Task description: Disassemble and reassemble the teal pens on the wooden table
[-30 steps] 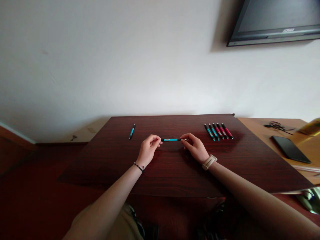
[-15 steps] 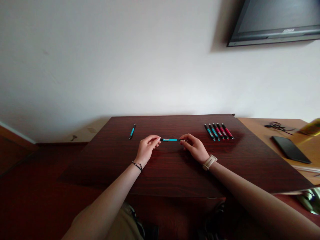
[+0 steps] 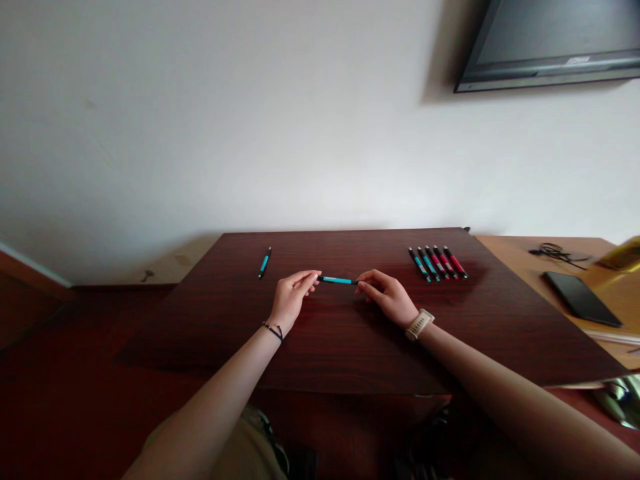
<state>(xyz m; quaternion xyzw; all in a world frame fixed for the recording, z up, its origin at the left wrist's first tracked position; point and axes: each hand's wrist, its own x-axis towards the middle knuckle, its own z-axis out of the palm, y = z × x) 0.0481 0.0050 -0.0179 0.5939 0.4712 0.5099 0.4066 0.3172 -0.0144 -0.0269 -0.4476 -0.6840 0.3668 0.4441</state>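
Note:
Between my two hands a blue pen (image 3: 338, 281) with black ends is held nearly level over the dark wooden table (image 3: 320, 340). My left hand (image 3: 296, 293) pinches its left end between thumb and fingers. At the opposite end, the fingertips of my right hand (image 3: 384, 292) are closed on the pen's tip. Another blue pen (image 3: 265, 263) lies by itself to the left, beyond my left hand. On the right side of the table, several pens lie in a slanted row, blue pens (image 3: 419, 265) at the left and red pens (image 3: 455, 263) at the right.
A lighter wooden table (image 3: 530, 267) adjoins on the right, bearing a black phone-like slab (image 3: 581, 299), a coiled black cable (image 3: 557, 253) and a yellow object (image 3: 623, 255). Behind is a white wall (image 3: 300, 133) with a mounted television (image 3: 555, 47).
The pen has shifted slightly left along with both hands and turned a little about its length, its printed label showing less. The pens on the table have stayed put.

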